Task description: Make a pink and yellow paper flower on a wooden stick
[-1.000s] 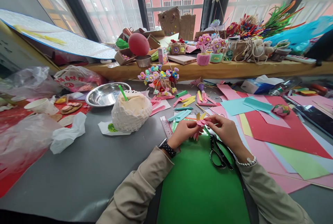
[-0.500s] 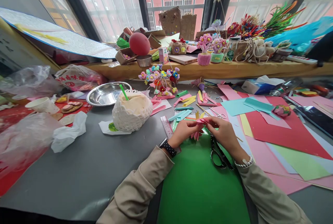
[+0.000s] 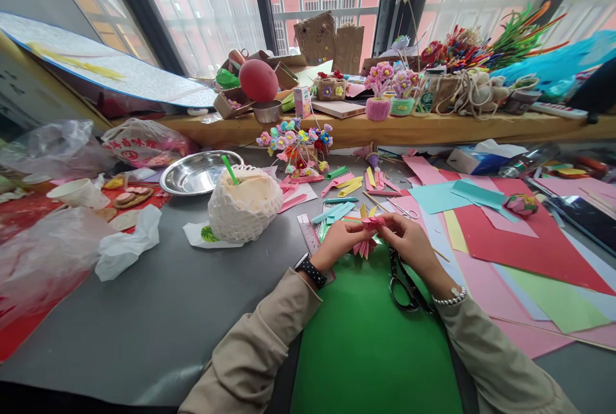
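Observation:
Between my two hands is a folded paper flower (image 3: 364, 248), pink with yellow pieces sticking up at its top. My left hand (image 3: 342, 241) pinches it from the left, fingers closed. From the right, my right hand (image 3: 410, 244) grips it with thumb and fingertips. Parts of the flower are hidden behind the fingers. Black-handled scissors (image 3: 407, 289) lie just below my right hand on a green cutting mat (image 3: 375, 350). Under my left wrist sits a clear pink ruler (image 3: 308, 234). Folded strips of teal paper (image 3: 335, 213) and yellow paper (image 3: 350, 187) lie beyond the hands.
A coconut in white foam netting (image 3: 245, 212) with a green straw stands left, near a metal plate (image 3: 185, 173). Coloured paper sheets (image 3: 534, 253) spread over the right side. Small scissors (image 3: 407, 210) lie behind my right hand. Craft flowers (image 3: 298, 141) stand by the cluttered ledge (image 3: 346, 137).
The hands stay in nearly the same place. The fingers have shifted slightly on the pink flower, and its yellow pieces show a little differently.

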`<move>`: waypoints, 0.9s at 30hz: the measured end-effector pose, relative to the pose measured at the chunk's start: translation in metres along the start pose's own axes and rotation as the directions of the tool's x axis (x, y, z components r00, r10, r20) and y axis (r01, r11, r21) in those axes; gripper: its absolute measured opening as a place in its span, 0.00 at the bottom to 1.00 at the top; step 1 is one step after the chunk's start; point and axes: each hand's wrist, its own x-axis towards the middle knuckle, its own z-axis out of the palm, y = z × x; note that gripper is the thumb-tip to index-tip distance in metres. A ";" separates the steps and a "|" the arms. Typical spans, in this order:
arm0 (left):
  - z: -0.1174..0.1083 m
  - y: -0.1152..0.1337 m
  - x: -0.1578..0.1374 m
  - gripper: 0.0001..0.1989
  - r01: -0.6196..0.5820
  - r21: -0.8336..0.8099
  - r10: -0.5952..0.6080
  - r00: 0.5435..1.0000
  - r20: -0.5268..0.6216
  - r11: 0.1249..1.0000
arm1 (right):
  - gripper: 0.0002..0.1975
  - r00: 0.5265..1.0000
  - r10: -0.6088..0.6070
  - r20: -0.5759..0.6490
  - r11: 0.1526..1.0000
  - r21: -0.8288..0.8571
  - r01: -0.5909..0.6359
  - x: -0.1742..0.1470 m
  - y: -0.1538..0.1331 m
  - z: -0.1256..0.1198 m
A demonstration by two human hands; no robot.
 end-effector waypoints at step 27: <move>0.000 0.011 -0.001 0.25 0.131 -0.119 -0.126 0.991 0.043 0.984 | 0.16 0.995 0.091 -0.035 0.995 0.053 -0.089 -0.001 0.001 0.001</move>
